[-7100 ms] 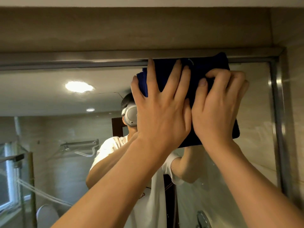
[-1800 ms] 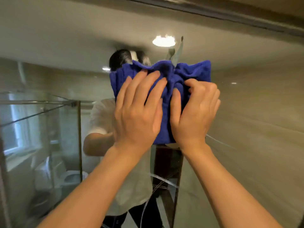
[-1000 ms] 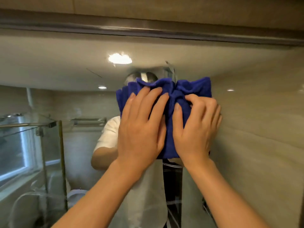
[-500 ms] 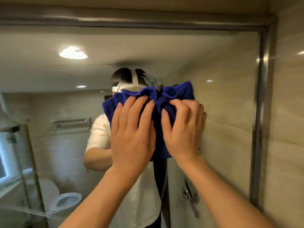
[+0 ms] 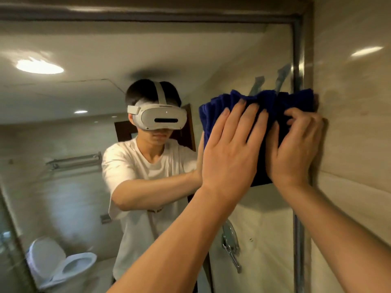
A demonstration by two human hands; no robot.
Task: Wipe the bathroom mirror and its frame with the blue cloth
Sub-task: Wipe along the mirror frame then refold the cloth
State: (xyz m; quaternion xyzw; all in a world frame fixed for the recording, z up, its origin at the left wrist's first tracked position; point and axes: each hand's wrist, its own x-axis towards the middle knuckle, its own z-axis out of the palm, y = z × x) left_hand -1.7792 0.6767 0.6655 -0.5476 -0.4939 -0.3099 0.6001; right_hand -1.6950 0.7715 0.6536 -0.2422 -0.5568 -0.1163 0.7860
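A person is wiping a bathroom mirror (image 5: 243, 60) with both bare hands, seen from a head-worn camera. At far left, a toilet (image 5: 63, 265) with its lid raised is showing in the reflection, below a wall-mounted towel rack (image 5: 74, 161) and a glowing ceiling light (image 5: 39, 66). At centre, the person's reflection is wearing a white headset (image 5: 158, 117) and a white T-shirt (image 5: 146, 172), one arm reaching toward the glass. Right of centre, the left hand (image 5: 229, 153) is pressing flat on the blue cloth (image 5: 262, 106), its grip fully open with fingers straight and spread across the fabric. The cloth is lying bunched against the glass at the mirror's right edge, its right end overlapping the vertical metal frame (image 5: 298, 56) and touching the tiled wall (image 5: 355, 123) beside it. The right hand (image 5: 296, 151) is holding the cloth's right portion, its grip partly closed, fingers curled into the folds over the frame. Two pale streaks are showing on the glass just above the cloth. Lower down, a chrome shower fitting (image 5: 230, 242) is appearing in the reflection.
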